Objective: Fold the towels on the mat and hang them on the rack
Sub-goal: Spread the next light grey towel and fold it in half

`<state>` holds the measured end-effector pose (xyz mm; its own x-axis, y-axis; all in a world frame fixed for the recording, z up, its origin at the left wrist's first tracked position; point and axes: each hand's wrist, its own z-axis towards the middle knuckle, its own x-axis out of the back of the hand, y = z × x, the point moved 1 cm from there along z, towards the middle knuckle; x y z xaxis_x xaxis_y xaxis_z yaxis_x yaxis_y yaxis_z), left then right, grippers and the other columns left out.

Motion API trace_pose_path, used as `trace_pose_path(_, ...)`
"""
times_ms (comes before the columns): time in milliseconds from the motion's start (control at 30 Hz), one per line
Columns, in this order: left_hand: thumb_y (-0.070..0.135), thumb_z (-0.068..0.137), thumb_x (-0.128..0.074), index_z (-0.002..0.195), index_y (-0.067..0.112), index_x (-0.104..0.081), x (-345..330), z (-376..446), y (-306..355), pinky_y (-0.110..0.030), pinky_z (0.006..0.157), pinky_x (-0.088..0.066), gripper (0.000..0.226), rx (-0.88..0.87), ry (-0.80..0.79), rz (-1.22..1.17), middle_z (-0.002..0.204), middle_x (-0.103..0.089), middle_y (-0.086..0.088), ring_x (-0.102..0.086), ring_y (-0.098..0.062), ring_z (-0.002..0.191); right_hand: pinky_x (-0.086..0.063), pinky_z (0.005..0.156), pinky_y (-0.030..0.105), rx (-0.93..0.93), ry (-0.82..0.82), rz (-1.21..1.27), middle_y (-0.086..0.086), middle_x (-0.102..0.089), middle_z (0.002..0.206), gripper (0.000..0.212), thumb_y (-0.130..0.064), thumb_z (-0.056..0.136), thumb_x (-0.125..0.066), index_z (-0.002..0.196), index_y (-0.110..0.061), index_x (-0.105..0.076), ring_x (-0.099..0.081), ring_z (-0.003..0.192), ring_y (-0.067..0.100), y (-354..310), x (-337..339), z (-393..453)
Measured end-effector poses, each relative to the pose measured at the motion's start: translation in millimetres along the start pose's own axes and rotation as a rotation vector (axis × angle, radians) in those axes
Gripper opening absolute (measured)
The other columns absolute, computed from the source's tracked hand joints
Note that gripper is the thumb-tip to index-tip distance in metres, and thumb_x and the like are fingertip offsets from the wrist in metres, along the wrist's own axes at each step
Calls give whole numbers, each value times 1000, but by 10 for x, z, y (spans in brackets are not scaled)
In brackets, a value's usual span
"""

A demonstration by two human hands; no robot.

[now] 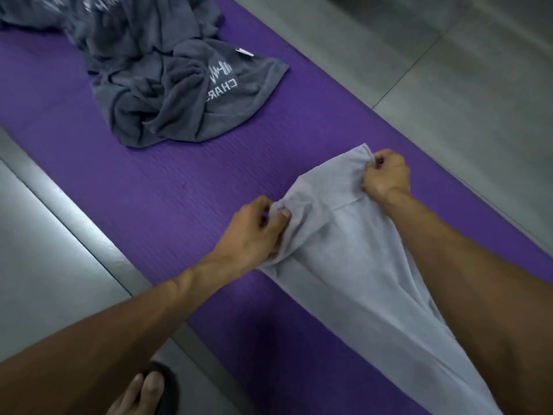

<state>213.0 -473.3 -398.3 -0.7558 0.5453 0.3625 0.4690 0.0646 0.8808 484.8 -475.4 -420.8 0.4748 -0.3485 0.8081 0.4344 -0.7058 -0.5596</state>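
Flooring of grey tile (449, 70) carries a purple mat (185, 181) that runs diagonally from upper left to lower right. On the mat's far end lies a crumpled heap of dark grey towels (155, 85) with white lettering. Nearer, a light grey towel (359, 265) stretches lengthwise along the mat, its long axis running from the lower right up toward its far end between the hands. The left hand (254, 235) pinches that end's left corner; the right hand (386, 175) grips its right corner. A sandalled foot (146, 390) rests on the tile beside the mat.
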Motion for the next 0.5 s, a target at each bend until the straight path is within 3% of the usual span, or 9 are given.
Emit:
trace_pose_path(67, 68, 81, -44, 80, 24, -49, 313, -54, -63, -30, 60, -45, 44, 26, 84, 291, 63, -57, 11, -57, -15, 65, -50, 90, 35, 18, 135, 54, 15, -68, 105, 22, -13, 90, -46, 102, -11, -64, -62, 102, 32, -160, 96, 118)
trace_pose_path(133, 80, 74, -28, 92, 28, -43, 611, -138, -209, -37, 69, -48, 57, 72, 154, 609, 77, -64, 1, -61, -27, 78, -47, 86, 31, 49, 182, 105, 15, -67, 102, 24, -10, 91, -46, 105, -7, -65, -61, 95, 25, -344, 164, 277)
trace_pose_path(200, 81, 79, -26, 113, 26, -40, 805, -169, -416, -42, 76, -47, 66, 187, 128, 752, 98, -63, -6, -62, -32, 92, -49, 87, 31, 82, 64, 130, 12, -64, 100, 27, -10, 86, -51, 109, -10, -64, -58, 93, 19, -502, 110, 374)
trace_pose_path(267, 76, 83, -30, 131, 23, -38, 875, -192, -609, -46, 86, -46, 72, 240, 79, 772, 121, -53, -9, -55, -32, 109, -41, 104, 33, 117, -133, 43, 13, -55, 130, 56, -17, 80, -61, 135, -11, -50, -53, 119, 24, -594, -45, 313)
trace_pose_path(333, 70, 85, -37, 132, 20, -44, 852, -231, -716, -46, 86, -46, 70, 69, 142, 865, 123, -51, -10, -52, -30, 108, -32, 112, 38, 305, -228, -117, 17, -39, 146, 70, -14, 80, -68, 144, -7, -39, -40, 133, 31, -616, -225, 61)
trace_pose_path(400, 65, 82, -51, 122, 17, -55, 783, -256, -746, -42, 79, -46, 62, -128, 192, 974, 116, -56, -8, -54, -28, 98, -39, 105, 42, 611, -245, -271, 14, -42, 140, 57, -15, 78, -69, 132, -8, -52, -46, 124, 32, -595, -412, -257)
trace_pose_path(500, 58, 79, -58, 111, 20, -61, 670, -227, -697, -35, 76, -41, 50, -276, 96, 1093, 108, -57, -2, -52, -21, 93, -42, 89, 43, 1018, -213, -569, 13, -55, 125, 37, -17, 75, -68, 111, -10, -66, -53, 111, 33, -574, -674, -537)
